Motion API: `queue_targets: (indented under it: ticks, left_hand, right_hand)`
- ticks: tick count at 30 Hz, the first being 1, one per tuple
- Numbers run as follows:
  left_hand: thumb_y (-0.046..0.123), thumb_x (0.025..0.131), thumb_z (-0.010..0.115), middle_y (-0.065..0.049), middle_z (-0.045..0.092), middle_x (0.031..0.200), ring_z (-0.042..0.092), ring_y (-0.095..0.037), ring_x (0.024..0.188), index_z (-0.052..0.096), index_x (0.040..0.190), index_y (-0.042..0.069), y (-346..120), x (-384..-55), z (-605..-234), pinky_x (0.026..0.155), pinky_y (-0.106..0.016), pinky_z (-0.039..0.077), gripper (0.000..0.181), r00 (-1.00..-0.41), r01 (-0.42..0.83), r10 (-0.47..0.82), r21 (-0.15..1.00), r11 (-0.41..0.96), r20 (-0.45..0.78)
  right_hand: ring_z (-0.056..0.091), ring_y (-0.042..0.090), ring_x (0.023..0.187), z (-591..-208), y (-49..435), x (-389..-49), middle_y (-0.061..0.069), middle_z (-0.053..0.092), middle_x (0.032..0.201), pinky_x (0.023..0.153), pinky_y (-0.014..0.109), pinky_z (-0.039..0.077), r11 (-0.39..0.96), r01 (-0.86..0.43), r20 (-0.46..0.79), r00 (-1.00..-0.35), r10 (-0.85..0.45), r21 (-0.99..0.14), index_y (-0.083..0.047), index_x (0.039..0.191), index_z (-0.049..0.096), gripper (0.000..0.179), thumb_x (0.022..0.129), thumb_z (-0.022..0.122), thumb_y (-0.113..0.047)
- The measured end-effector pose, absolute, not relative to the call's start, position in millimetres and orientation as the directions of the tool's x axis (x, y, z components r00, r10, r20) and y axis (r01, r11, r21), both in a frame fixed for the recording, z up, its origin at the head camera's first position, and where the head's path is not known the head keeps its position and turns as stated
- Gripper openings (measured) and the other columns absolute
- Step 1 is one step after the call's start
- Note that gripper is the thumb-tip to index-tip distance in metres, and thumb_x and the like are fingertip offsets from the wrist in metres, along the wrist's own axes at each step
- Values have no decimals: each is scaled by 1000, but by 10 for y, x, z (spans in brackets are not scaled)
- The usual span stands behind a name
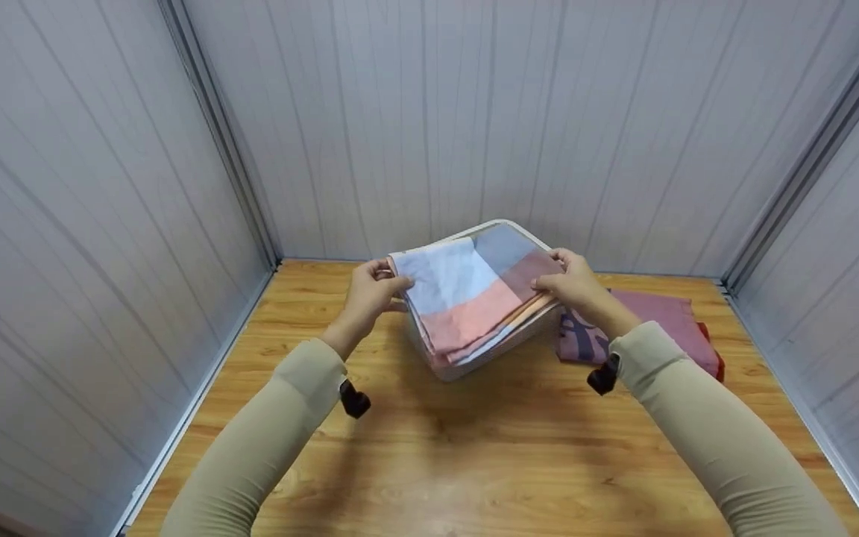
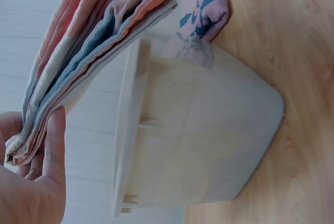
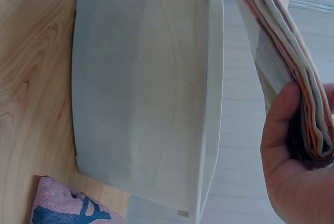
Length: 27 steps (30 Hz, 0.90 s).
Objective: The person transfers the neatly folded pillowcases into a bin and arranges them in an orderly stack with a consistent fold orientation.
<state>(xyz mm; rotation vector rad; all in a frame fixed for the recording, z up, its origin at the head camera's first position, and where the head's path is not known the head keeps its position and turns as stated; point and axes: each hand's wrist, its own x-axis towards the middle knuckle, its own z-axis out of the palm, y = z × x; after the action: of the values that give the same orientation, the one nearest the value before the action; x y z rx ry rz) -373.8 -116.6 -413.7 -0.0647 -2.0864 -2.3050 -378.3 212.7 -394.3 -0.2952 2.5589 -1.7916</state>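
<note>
A folded cloth [image 1: 467,287] in light blue, pink and mauve blocks is held between both hands, above a white plastic bin [image 1: 502,221]. My left hand [image 1: 373,294] pinches its left edge, thumb on top. At the opposite edge my right hand [image 1: 573,280] grips the folded layers between thumb and fingers. In the left wrist view the stacked layers of the cloth [image 2: 99,46] fan out above the rim of the bin [image 2: 198,135]. The right wrist view shows the cloth [image 3: 292,51] apart from the bin's wall [image 3: 141,78]. The inside of the bin is mostly hidden by the cloth.
Right of the bin, a folded pink cloth with dark blue figures [image 1: 661,317] lies on the wooden floor [image 1: 444,462]; a bit of red fabric [image 1: 719,365] shows at its side. Pale panelled walls [image 1: 429,127] stand behind and on both sides.
</note>
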Motion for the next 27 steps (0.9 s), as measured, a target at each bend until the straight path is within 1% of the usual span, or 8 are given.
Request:
queue_targets:
  ticks: [4,7,10,14,17,20,23,27]
  left_hand:
    - [3,74,71,-17,60,95,64,-25,67,52,106,-3,-1153,-3810,-4051,59,-40,54,37,-998,67,-16,994,-86,66]
    - [2,75,72,-17,57,96,63,-25,68,52,106,-3,-1151,-3867,-4020,59,-40,54,37,-997,82,-22,993,-88,81]
    - [1,75,72,-17,55,94,62,-25,66,52,105,-2,-1130,-3931,-4006,58,-40,54,36,-996,93,-25,991,-99,90]
    - [2,77,69,-15,55,94,62,-23,65,53,106,-1,-1076,-3991,-3968,60,-40,54,33,-996,88,-25,992,-86,87]
    - [2,78,64,-14,54,94,61,-22,63,52,105,0,-1036,-4026,-3932,63,-43,53,30,-997,70,-18,995,-70,69]
    - [3,78,59,-13,54,91,59,-21,60,52,103,0,-1005,-4066,-3912,63,-44,53,26,-998,55,-19,997,-53,54]
    - [4,79,56,-13,54,90,58,-21,60,53,104,0,-990,-4105,-3906,62,-43,53,25,-998,63,-26,997,-39,62]
    - [0,80,58,-14,54,94,60,-24,64,51,108,-1,-989,-4173,-3913,65,-46,52,29,-996,89,-11,994,-67,89]
  right_hand:
    - [56,17,77,-3915,2136,-3870,14,57,99,62,23,47,363,-176,154,-984,-91,-915,-1,114,51,44,75,71,-10]
    - [56,16,78,-3903,2146,-3930,14,58,100,63,22,47,371,-200,193,-980,-56,-907,-1,114,53,45,76,73,-14]
    - [55,18,80,-3898,2163,-3985,14,59,100,63,23,47,367,-195,204,-979,-16,-909,-3,114,54,44,77,74,-16]
    - [55,17,80,-3906,2181,-4069,14,57,101,61,22,48,362,-172,190,-982,14,-916,-2,115,54,39,80,69,-12]
    - [54,15,75,-3903,2176,-4123,15,54,103,58,21,47,359,-144,161,-987,17,-922,-1,116,52,37,82,64,-6]
    - [53,14,71,-3889,2160,-4156,15,52,105,56,22,48,357,-120,135,-991,18,-926,-1,117,52,37,81,59,-1]
    - [54,12,67,-3879,2135,-4181,14,53,103,54,23,49,352,-119,137,-990,25,-928,0,117,52,37,81,59,1]
    - [55,12,63,-3876,2105,-4220,14,55,96,54,23,50,324,-122,139,-990,32,-938,1,118,51,37,82,59,3]
